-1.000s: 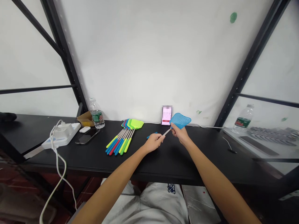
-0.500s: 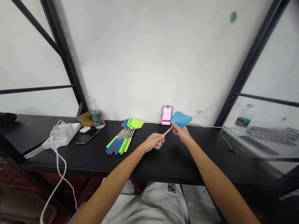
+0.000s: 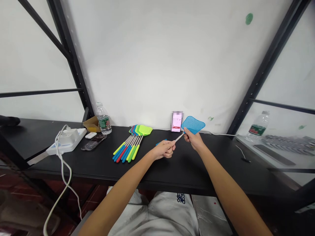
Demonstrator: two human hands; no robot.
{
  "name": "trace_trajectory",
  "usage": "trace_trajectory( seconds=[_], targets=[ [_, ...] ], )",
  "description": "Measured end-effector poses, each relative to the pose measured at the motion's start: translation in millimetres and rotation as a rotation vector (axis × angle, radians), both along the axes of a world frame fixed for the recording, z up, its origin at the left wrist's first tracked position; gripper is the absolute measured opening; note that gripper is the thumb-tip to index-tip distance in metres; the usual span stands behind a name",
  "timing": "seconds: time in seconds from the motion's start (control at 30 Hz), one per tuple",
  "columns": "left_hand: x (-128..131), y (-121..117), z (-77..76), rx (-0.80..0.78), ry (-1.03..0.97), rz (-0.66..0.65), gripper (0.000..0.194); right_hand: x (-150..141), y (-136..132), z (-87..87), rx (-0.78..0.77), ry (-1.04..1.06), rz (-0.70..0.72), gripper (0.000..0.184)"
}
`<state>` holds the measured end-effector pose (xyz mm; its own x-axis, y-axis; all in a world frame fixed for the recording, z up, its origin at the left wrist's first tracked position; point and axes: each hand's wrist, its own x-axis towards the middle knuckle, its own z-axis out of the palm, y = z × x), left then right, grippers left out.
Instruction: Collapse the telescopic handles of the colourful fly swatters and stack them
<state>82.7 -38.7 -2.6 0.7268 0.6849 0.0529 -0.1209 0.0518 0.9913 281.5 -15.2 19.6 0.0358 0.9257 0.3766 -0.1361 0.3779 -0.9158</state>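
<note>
Over the table, we are holding the blue fly swatter toward two o'clock, left hand curled tight, right hand pinching near its mesh; fanned swatters are lying at nine o'clock.

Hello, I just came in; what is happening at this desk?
A person holds a blue fly swatter in both hands: the left hand grips near the handle end, the right hand grips just below the mesh head. Other swatters lie fanned out to the left, and a lit phone stands against the wall.
</note>
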Motion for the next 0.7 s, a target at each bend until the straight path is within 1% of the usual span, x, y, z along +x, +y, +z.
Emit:
trace_trajectory(
  seconds=[0.13,0.27,0.37,0.47,0.53,0.57,0.63,0.7],
  targets=[
    [-2.6,1.1,0.7,-0.027,-0.012,-0.055,0.044,0.1,-0.4,0.6,-0.008,0.02,-0.001,0.044],
    [-2.0,0.8,0.9,-0.031,0.014,-0.038,0.045,-0.5,-0.3,-0.6,-0.004,0.031,-0.019,0.043],
    [2.0,1.3,-1.7,0.021,0.025,0.012,0.047,-2.9,0.2,-2.2,-0.011,0.023,-0.044,0.043],
    [5.8,2.8,-6.2,0.126,0.092,0.12,0.051,-1.9,4.0,-3.3,-0.024,0.023,-0.072,0.041],
    [5.6,3.5,-8.9,0.24,0.176,0.196,0.052,7.7,9.8,-3.6,-0.035,0.057,-0.138,0.039],
    [4.2,3.8,-9.8,0.308,0.228,0.226,0.052,16.1,13.4,-3.7,-0.039,0.091,-0.2,0.037],
    [-0.1,4.6,-11.1,0.422,0.315,0.284,0.05,38.9,20.5,-4.7,-0.048,0.174,-0.369,0.037],
    [-5.0,6.2,-12.1,0.49,0.349,0.342,0.049,62.7,26.2,-7.8,-0.05,0.198,-0.495,0.035]
  ],
)
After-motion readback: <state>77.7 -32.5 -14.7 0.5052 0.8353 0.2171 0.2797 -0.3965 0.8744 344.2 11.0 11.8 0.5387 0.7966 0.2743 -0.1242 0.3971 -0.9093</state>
